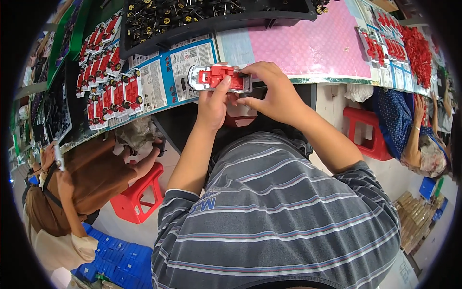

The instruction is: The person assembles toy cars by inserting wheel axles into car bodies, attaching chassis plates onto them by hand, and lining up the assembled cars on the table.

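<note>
My left hand [214, 105] grips a toy car [204, 77] from below, just over the near edge of the table. The car lies upside down, its red underside facing up inside a white and silver body. At the car's right end my right hand [274, 91] closes, fingers on the far side and thumb on the near side. Dark wheels show at those fingertips; the axle between them is not clearly seen. Beyond the hands stands a black tray [269, 16] with many black wheel axles [166, 20], some with yellow hubs.
Rows of upturned toy cars [115, 94] lie left on printed card sheets [155, 84]. A pink mat [298, 48] covers the table right of centre. More cars [373, 45] and red parts [417, 55] sit far right. Co-workers sit both sides, near red stools [139, 195].
</note>
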`<action>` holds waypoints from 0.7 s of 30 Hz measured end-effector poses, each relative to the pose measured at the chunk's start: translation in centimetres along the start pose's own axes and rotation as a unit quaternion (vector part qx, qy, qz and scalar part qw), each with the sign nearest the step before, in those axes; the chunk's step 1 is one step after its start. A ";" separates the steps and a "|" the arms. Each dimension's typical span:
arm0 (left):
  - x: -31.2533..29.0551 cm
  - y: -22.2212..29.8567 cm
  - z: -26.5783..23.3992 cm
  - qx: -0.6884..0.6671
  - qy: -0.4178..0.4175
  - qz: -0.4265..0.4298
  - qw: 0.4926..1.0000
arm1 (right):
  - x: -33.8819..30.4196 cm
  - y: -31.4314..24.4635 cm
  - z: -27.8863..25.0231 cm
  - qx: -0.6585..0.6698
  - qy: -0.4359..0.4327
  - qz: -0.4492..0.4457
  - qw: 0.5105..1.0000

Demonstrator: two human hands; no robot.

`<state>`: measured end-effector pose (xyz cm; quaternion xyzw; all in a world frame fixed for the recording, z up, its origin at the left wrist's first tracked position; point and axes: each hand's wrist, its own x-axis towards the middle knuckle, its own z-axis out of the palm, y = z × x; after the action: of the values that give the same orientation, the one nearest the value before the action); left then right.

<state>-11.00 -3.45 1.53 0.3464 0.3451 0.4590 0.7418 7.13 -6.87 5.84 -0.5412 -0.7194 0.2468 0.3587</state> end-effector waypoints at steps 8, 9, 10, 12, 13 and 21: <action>-0.4 0.0 -1.1 -0.009 -0.020 0.019 1.000 | 0.8 -1.2 0.7 0.020 0.039 -0.006 0.999; -0.5 0.3 -1.2 -0.010 -0.018 0.019 1.000 | 1.1 -1.2 0.8 -0.013 0.049 -0.020 0.999; -0.7 0.6 -1.1 -0.012 -0.018 0.013 1.000 | 1.3 -1.1 0.7 -0.047 0.058 -0.034 0.997; -0.7 0.6 -1.2 -0.001 -0.024 0.008 1.000 | 1.8 -0.9 0.5 -0.009 0.013 0.002 1.000; -0.7 0.4 -1.5 0.012 -0.028 0.010 0.999 | 2.0 -0.8 0.6 0.032 -0.028 0.039 0.998; -0.2 -0.3 -2.0 -0.004 -0.015 0.011 1.000 | 3.2 -1.5 1.0 -0.020 -0.051 0.022 0.998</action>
<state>-12.59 -3.34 0.29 0.3534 0.3286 0.4632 0.7434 5.00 -4.22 7.13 -0.5504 -0.7298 0.2672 0.3051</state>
